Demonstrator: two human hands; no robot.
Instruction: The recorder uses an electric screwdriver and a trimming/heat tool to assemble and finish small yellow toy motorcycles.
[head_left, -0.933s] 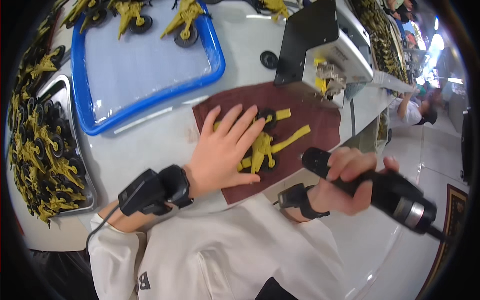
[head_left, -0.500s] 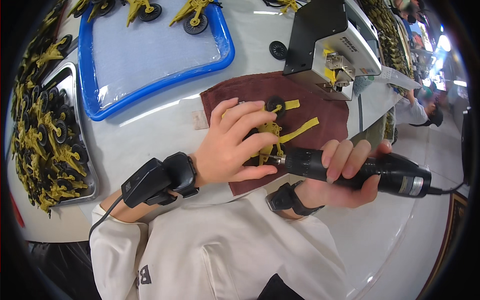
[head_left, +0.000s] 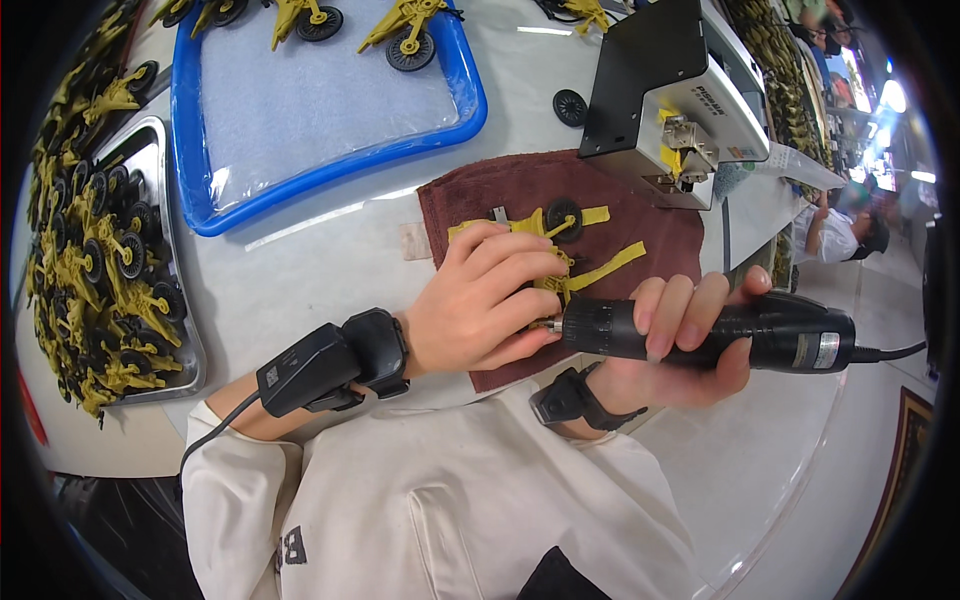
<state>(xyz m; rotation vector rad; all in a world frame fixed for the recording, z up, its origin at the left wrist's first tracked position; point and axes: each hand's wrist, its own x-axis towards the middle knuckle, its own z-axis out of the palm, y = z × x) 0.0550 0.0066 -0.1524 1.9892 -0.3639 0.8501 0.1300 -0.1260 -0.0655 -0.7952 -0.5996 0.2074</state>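
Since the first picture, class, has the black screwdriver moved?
Yes: relative to the black-and-white machine, the black screwdriver has moved left, toward the left hand.

Centre: left hand (head_left: 470, 312) over yellow wheeled assembly (head_left: 556, 282) on maroon cloth (head_left: 655, 215). Right of centre: right hand (head_left: 697, 318) gripping black corded electric screwdriver (head_left: 785, 338), bit end beside left thumb. Upper left: blue tray (head_left: 187, 130). Far left: metal tray (head_left: 192, 345), similar assemblies (head_left: 90, 285) heaped.

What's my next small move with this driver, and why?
Probably ease the black driver slightly inward with the right hand while the left hand braces the yellow part: the metal tip points in close beside that hand, though its contact is hidden.
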